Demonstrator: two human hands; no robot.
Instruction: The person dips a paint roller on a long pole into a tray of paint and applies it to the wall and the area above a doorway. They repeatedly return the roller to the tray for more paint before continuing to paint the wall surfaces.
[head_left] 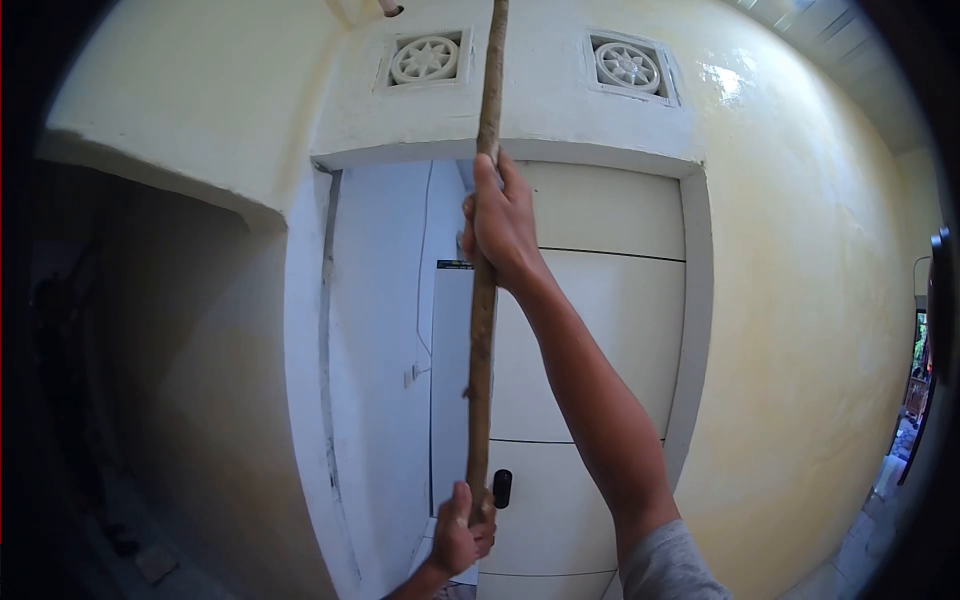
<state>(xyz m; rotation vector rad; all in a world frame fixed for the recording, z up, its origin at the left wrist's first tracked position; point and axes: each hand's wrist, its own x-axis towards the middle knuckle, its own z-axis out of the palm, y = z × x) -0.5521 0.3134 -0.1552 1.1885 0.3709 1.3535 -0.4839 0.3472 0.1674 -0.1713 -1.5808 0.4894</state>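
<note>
A long, rough wooden pole (481, 345) runs nearly upright through the middle of the view, its top end beyond the upper edge. High up, my right hand (503, 222) is wrapped round it with the arm stretched upward. My left hand (463, 532) grips the same pole close to its lower end, near the bottom of the view. Behind the pole is a cream sliding or hinged door (590, 340) with dark horizontal lines and a black handle (503, 488).
The doorway, partly open on the left, shows a white wall (380, 350) with a cable and switch. Two round patterned vents (426, 60) sit above the frame. A glossy yellow wall (800, 330) stands right; a dark opening (160, 320) lies left. A pipe end (392, 8) protrudes above.
</note>
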